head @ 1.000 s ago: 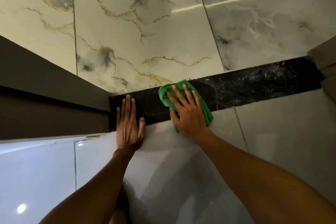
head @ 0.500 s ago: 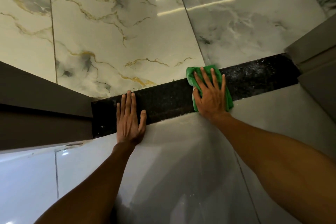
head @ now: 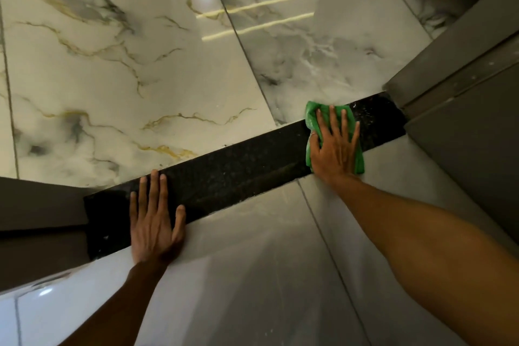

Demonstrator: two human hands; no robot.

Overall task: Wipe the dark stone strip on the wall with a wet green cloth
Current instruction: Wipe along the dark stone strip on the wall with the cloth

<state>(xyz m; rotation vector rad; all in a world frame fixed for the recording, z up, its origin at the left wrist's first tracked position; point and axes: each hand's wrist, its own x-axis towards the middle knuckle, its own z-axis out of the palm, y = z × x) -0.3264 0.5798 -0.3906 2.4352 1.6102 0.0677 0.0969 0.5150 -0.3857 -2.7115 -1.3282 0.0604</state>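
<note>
- At far left of the dark stone strip, left hand laid flat; fingers straight and slightly spread over the stone, heel on the pale lower tile; nothing held; same bracing spot as a second ago, unchanged relative to the strip's left end.
- Along the middle, a bare dark stretch between the two hands; much longer than a second ago, when the cloth sat just beside the left hand; evenly dark and matte there, with few pale flecks; probably already wiped, though wetness hard to confirm.
- Toward the right, green cloth pressed against the strip under the right hand; palm flat, fingers extended and fanned; cloth pinned to the wall, not clutched; edges showing above the fingertips and on both sides of the palm, lower edge over the tile below.
- Shifted rightward in steps over the last second; now near the strip's right end.
- At far right, a short piece of stone left between cloth and the grey corner panel; pale specks visible on it; likely the last unwiped part of this pass.
- Across the whole: a horizontal band on the wall, between veined marble tiles above and plain tiles below; black, faintly speckled.
</note>
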